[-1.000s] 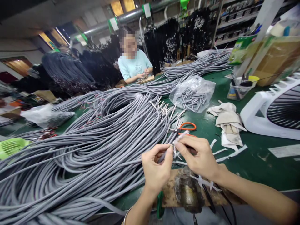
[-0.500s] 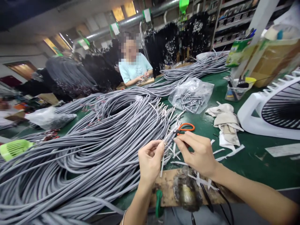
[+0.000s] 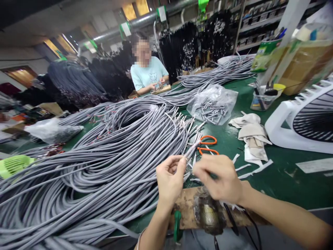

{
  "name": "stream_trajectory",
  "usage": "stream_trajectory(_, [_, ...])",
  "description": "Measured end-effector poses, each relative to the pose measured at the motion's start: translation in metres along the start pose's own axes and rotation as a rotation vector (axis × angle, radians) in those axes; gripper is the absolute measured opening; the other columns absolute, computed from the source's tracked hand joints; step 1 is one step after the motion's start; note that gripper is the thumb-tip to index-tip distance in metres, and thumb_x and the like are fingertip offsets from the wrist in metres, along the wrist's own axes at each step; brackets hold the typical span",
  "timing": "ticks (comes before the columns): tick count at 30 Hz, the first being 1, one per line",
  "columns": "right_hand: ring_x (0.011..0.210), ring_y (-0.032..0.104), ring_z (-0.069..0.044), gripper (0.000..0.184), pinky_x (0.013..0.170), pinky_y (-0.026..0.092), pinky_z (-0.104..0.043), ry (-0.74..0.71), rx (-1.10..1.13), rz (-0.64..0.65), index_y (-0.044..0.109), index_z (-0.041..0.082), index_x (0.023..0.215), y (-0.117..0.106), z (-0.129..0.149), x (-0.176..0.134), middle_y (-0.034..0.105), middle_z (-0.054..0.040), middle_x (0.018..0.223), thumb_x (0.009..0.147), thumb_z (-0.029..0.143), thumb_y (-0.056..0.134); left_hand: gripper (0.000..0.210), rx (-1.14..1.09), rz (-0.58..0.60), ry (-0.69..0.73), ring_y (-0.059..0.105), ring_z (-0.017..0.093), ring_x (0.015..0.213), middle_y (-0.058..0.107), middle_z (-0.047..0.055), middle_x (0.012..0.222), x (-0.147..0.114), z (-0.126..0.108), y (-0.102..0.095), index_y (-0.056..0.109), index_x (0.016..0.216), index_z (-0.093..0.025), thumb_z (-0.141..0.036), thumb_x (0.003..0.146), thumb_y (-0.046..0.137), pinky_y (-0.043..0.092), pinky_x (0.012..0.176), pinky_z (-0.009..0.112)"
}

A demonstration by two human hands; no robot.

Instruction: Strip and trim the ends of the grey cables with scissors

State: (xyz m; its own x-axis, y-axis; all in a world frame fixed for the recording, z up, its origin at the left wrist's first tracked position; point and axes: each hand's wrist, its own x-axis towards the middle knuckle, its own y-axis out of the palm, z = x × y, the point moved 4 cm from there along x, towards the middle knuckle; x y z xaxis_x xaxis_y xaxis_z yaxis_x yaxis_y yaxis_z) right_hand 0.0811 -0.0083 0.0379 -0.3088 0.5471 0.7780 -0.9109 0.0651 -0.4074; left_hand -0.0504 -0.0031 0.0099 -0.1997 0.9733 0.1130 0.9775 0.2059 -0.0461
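My left hand (image 3: 169,180) is closed in a pinch at the right edge of a big pile of grey cables (image 3: 125,163). Between its thumb and forefinger is a cable end, partly hidden by the fingers. Close by on the right, my right hand (image 3: 221,178) has its fingers curled in and is slightly blurred; what they hold, if anything, cannot be made out. Just beyond both hands lie scissors with orange handles (image 3: 208,151). White strips (image 3: 256,171) are scattered beside and behind the right hand.
Below the hands, a wooden board (image 3: 186,199) carries a dark metal device (image 3: 209,213) and a green clamp (image 3: 177,222). A clear bag of short grey tubes (image 3: 213,106), a cloth (image 3: 251,135) and a white fan (image 3: 283,121) stand around. Across the table sits a person (image 3: 149,74).
My right hand has turned and curled its fingers in further, uncovering more of the scissors' handles. The white strip that hung below my left hand no longer shows there.
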Motion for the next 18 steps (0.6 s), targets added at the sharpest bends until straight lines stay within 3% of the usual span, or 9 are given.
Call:
stream_trajectory(2, [0.048,0.043,-0.009,0.020,0.047,0.033,-0.022,-0.087,-0.003,0.002,0.058,0.015,0.067,0.000,0.005,-0.002,0.052,0.0008,0.052,0.084,0.016,0.047,0.021,-0.053,-0.025,-0.052,0.038,0.004,0.043,0.046,-0.004,0.050,0.003,0.003,-0.002,0.062,0.069,-0.011,-0.032,0.070,0.064,0.031,0.042,0.015])
stream_trajectory(7, [0.054,0.048,-0.010,0.017,0.054,0.037,-0.022,0.154,-0.196,-0.076,0.060,0.015,0.071,-0.002,-0.015,-0.005,0.057,-0.0014,0.061,0.084,0.017,0.049,0.023,-0.233,0.074,-0.159,0.027,0.001,0.040,0.040,-0.006,0.049,0.003,0.010,-0.003,0.060,0.069,-0.010,-0.033,0.072,0.064,0.019,0.037,0.014])
stream_trajectory(9, [0.054,0.049,-0.010,0.018,0.054,0.036,-0.023,0.179,-0.225,-0.069,0.061,0.015,0.071,-0.001,-0.020,-0.005,0.057,-0.0016,0.061,0.084,0.019,0.049,0.023,-0.244,0.094,-0.172,0.024,0.001,0.039,0.038,-0.006,0.048,0.002,0.010,-0.004,0.061,0.070,-0.010,-0.033,0.072,0.063,0.016,0.035,0.014])
stream_trajectory(18, [0.056,0.050,-0.009,0.018,0.056,0.037,-0.021,0.212,-0.086,-0.023,0.061,0.014,0.071,0.003,-0.017,-0.003,0.057,-0.0012,0.062,0.085,0.019,0.049,0.020,-0.249,0.159,-0.149,0.025,0.001,0.040,0.037,-0.006,0.048,-0.001,0.008,-0.002,0.063,0.074,-0.010,-0.031,0.075,0.062,0.019,0.036,0.013])
